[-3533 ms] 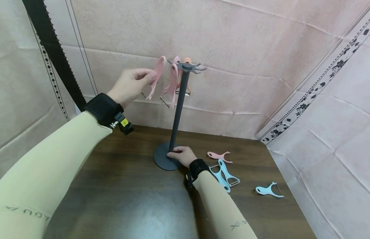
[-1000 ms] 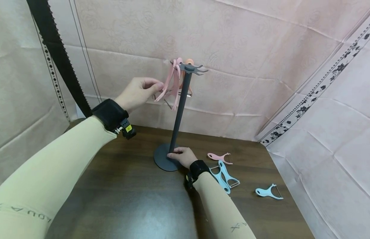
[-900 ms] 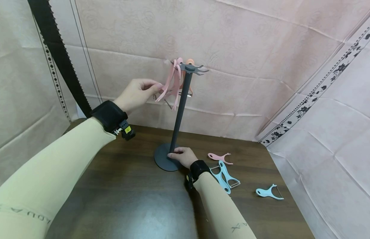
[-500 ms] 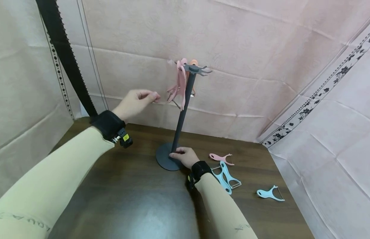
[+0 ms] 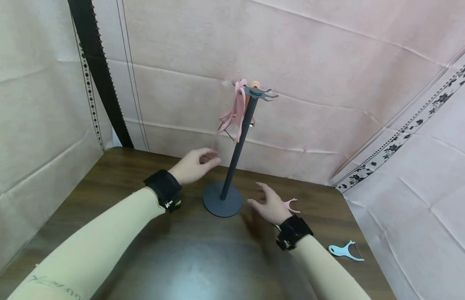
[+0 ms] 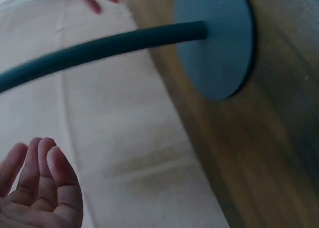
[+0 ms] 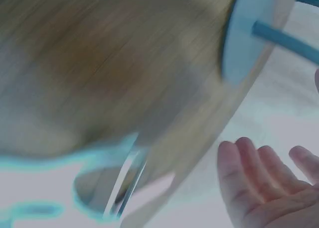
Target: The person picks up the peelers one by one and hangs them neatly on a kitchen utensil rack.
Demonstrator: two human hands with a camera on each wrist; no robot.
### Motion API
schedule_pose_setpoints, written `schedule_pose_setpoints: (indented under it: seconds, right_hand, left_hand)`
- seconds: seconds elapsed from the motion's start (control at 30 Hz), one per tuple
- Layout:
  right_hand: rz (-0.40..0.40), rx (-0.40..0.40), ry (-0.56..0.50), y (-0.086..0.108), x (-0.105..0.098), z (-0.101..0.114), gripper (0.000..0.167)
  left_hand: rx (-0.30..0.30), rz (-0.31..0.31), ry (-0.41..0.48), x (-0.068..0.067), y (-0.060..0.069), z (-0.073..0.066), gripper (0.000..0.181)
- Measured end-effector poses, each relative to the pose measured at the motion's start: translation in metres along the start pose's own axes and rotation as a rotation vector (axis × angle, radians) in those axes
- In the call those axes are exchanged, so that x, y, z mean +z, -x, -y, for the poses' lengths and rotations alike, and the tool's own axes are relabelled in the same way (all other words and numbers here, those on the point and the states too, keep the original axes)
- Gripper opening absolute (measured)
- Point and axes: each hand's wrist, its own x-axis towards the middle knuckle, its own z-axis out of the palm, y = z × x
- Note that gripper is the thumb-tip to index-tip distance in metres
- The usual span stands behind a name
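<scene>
A dark grey stand (image 5: 237, 156) rises from a round base (image 5: 215, 204), with a hooked top. On its left hooks hang pink peelers (image 5: 237, 110), overlapping each other, and an orange peeler (image 5: 256, 84) hangs behind the pole. My left hand (image 5: 194, 166) is left of the pole, below the pink peelers, holding nothing, fingers loosely bent. To the right of the base, my right hand (image 5: 271, 206) hovers with fingers apart, touching nothing visible. Behind it a pink peeler (image 5: 292, 205) lies partly hidden on the table. In the right wrist view a blue peeler (image 7: 97, 156) appears, blurred and close.
Farther right on the brown wooden table (image 5: 172, 258) lies another blue peeler (image 5: 343, 251). Pale cloth (image 5: 172, 96) hangs behind and at both sides of the table. The stand's right hooks (image 5: 270, 95) bear nothing.
My left hand has let go of a pink peeler, now hanging on the stand, and moved down. My right hand has released the pole's foot and moved right. The view has shifted slightly.
</scene>
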Motion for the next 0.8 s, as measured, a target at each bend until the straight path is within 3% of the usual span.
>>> schedule_pose_setpoints:
  seconds: [0.23, 0.5, 0.63, 0.8]
  right_hand:
    - [-0.010, 0.091, 0.142, 0.040, -0.036, -0.028, 0.071]
    - [-0.041, 0.117, 0.214, 0.077, -0.047, -0.060, 0.067]
    - [-0.060, 0.102, 0.257, 0.084, -0.047, -0.069, 0.061]
    - [-0.063, 0.083, 0.334, 0.087, -0.047, -0.073, 0.060]
  left_hand:
    - [0.004, -0.001, -0.030, 0.036, -0.005, 0.003, 0.067]
    - [0.079, 0.018, -0.035, 0.060, -0.015, 0.005, 0.067]
    - [0.085, 0.004, -0.015, 0.069, -0.020, 0.006, 0.060]
    - [0.062, -0.013, -0.007, 0.079, -0.024, 0.003, 0.038]
